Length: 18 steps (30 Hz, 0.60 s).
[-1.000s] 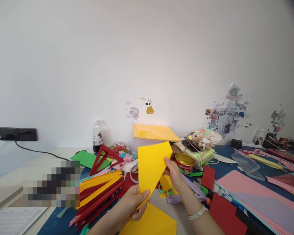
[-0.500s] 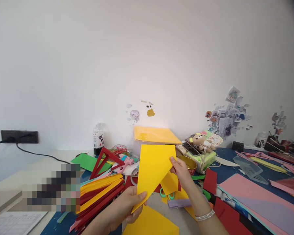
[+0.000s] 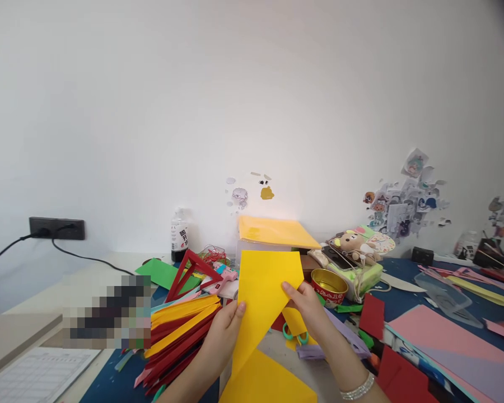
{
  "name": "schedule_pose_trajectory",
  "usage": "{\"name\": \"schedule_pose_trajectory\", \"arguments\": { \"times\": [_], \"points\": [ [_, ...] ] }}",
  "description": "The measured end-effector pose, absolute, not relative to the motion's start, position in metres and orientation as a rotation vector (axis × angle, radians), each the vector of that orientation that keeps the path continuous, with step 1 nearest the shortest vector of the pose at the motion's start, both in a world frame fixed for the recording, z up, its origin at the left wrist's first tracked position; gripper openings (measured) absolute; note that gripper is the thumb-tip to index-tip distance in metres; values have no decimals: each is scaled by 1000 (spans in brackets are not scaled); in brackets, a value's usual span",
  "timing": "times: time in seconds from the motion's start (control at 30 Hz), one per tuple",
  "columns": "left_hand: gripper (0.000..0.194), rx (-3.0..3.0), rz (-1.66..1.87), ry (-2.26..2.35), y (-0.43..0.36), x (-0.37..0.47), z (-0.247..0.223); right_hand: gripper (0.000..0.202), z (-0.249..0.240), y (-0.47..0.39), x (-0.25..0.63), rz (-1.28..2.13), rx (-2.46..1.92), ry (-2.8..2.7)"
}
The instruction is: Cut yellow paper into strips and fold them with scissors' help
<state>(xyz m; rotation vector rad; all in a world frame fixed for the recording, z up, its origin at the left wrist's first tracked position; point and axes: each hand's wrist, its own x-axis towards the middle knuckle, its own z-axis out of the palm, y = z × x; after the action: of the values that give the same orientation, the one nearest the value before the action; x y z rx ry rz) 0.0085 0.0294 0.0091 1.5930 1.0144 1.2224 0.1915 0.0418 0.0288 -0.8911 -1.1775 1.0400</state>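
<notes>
i hold a yellow sheet of paper up in front of me, above the desk, with both hands. my left hand grips its left edge, thumb on the front and the other fingers behind, out of sight. my right hand pinches its right edge where the slanted side begins, thumb on the front. the sheet stands nearly upright, its top edge level and its lower part narrowing down towards me. a silver bracelet sits on my right wrist.

taking the yellow sheet as the landmark: right below it a second yellow piece lies flat on the desk. to its left is a pile of red and yellow strips, and behind that pile a red triangle frame stands up. farther left and back a dark bottle stands against the wall. directly behind the sheet a yellow stack rests on a box. just to its right, past my right hand, sits a red and gold tin, and behind the tin a toy bear lies on a green pack. green scissor handles show below my right hand. pink and red sheets spread out well to the right.
</notes>
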Motion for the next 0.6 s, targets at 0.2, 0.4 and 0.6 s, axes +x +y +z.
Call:
{"name": "schedule_pose_trajectory", "arguments": {
  "times": [0.2, 0.4, 0.6],
  "points": [
    [41, 1439, 1211, 914, 19, 13, 16, 49, 31, 38, 188, 1136, -822, -1085],
    [44, 1405, 1269, 969, 20, 13, 18, 52, 34, 35, 192, 1167, -802, -1151],
    [41, 1501, 1367, 1040, 20, 10, 16, 48, 39, 35, 199, 1115, -829, -1249]
  ]
}}
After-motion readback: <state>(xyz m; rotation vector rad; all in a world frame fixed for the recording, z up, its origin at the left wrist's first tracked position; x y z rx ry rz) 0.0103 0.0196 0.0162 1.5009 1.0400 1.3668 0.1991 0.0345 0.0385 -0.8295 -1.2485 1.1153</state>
